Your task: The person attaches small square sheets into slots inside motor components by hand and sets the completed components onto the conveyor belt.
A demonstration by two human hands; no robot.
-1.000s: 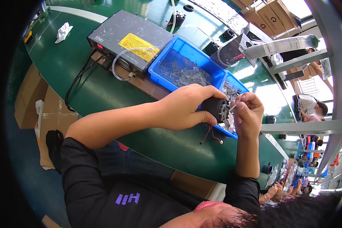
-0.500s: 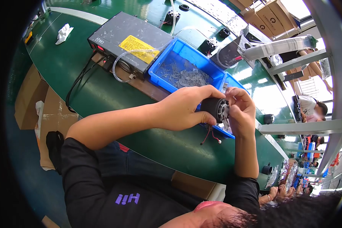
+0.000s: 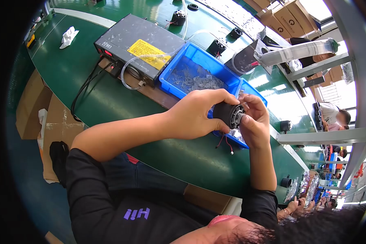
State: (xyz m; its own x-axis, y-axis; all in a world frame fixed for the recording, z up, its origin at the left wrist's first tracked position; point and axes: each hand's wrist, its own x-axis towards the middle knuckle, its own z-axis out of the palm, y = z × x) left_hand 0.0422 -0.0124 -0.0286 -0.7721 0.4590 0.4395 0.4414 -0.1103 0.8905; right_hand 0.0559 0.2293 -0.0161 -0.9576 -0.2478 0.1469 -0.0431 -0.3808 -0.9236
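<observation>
A black round motor part with red and dark wires is gripped in my left hand, thumb below and fingers above. Its open end, with grey fins, faces right. My right hand is at that end, thumb and fingers bent around the fins; whether it holds a small piece is hidden. Under and behind the hands is a blue bin with small light parts. Beside it, another blue bin holds grey scraps.
A grey control box with a yellow label and cables stands left of the bins. A clear tube lies at the upper right beside a metal frame. Several black motor parts sit beyond the bins. Co-workers are at the right.
My right hand has moved left and closed in on the finned end; the light piece seen in it earlier is no longer visible. The motor part has turned slightly. Motor parts beyond the bins have shifted left.
</observation>
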